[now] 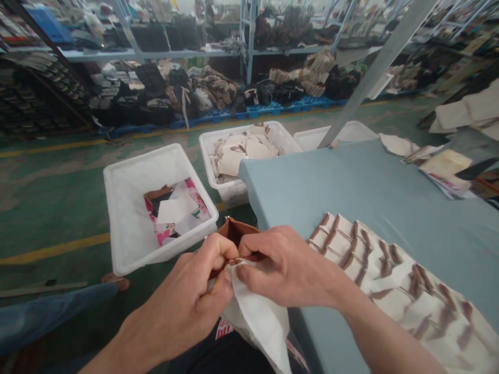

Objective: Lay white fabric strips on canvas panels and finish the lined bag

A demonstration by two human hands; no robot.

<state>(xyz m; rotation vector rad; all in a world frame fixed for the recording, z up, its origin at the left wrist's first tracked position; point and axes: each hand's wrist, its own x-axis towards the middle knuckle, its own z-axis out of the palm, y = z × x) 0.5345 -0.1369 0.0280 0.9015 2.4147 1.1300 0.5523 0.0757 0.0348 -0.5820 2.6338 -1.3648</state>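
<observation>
Both hands pinch the edge of a white and brown fabric piece (259, 314) in front of my body. My left hand (195, 283) grips the left side of the edge between thumb and bent fingers. Close beside it, my right hand (278, 265) pinches the same edge, thumb toward me. A brown part of the piece stands up behind the fingers, and its white part hangs down toward my lap. The fingers hide the exact spot where they meet the cloth.
A blue-grey covered table (296, 182) stands at right, bearing overlapping rows of cream and brown pieces (390, 280). One white bin (132, 218) holds scraps; another white bin (230, 195) holds cream pieces. A metal post (374, 78) rises behind the table. Loaded shelves line the back.
</observation>
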